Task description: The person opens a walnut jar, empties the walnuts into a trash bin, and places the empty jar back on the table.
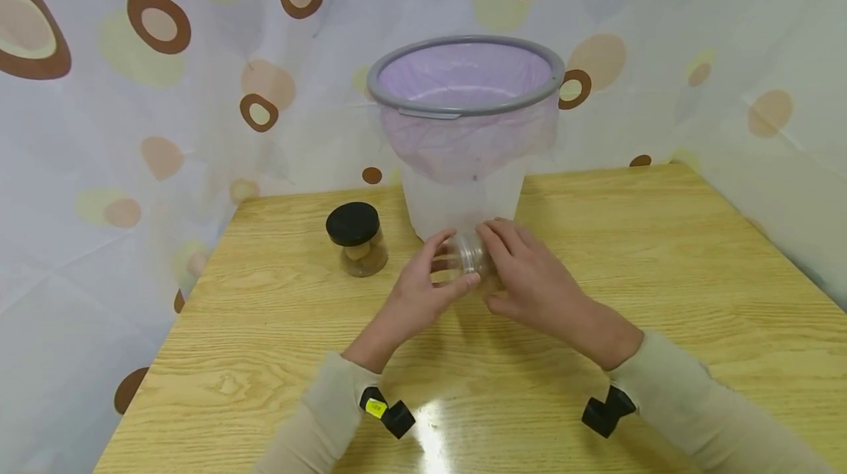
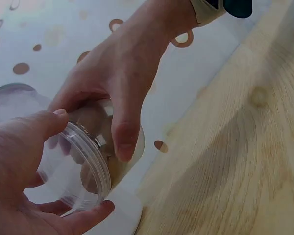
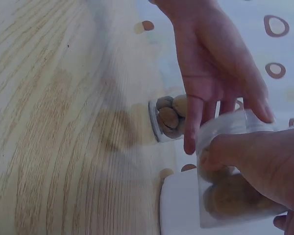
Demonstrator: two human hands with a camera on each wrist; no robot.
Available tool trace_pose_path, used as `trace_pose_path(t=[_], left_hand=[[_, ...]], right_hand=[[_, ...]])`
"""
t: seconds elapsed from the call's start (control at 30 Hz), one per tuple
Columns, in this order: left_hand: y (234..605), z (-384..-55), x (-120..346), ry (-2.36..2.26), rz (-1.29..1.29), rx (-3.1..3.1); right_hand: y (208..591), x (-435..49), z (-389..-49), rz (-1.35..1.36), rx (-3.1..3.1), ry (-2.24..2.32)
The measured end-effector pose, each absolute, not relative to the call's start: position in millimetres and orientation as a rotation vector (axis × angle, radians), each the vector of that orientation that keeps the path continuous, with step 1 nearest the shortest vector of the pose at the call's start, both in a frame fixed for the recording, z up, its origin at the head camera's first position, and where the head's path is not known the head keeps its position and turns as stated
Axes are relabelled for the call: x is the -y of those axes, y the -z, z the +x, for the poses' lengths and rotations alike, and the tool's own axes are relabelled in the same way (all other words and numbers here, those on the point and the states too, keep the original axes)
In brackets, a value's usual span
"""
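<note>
A clear jar (image 1: 468, 252) lies tipped sideways between the two hands, in front of a bin. Inside it, several round brown walnut-like pieces (image 3: 235, 196) show in the right wrist view. My left hand (image 1: 420, 279) grips the ridged clear end (image 2: 90, 169), thumb on one side and fingers spread round the other. The right hand (image 1: 539, 286) holds the jar's body from the opposite side, its thumb (image 2: 125, 132) lying along the wall. To the left stands a second clear jar (image 1: 364, 257) with a black lid (image 1: 354, 223), holding similar round pieces.
The bin (image 1: 456, 206) is whitish, with a grey ring rim (image 1: 423, 108) and a purple liner (image 1: 463, 143); it stands at the back of the wooden table (image 1: 265, 356). A patterned white sheet (image 1: 198, 92) hangs behind and at the sides.
</note>
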State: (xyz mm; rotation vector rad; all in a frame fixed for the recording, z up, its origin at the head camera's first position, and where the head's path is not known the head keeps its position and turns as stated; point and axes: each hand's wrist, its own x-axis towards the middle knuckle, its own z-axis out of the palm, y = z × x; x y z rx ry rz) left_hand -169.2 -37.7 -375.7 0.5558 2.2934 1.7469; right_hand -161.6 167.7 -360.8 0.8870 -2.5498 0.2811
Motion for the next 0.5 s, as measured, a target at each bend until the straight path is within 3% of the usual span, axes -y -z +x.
trace_pose_path(t=[0.5], left_hand=[[371.8,-160.2,28.3,-1.875,0.427,-2.169]], right_hand=[[361.9,-158.7,-162.4,0.85,2.288,0.186]])
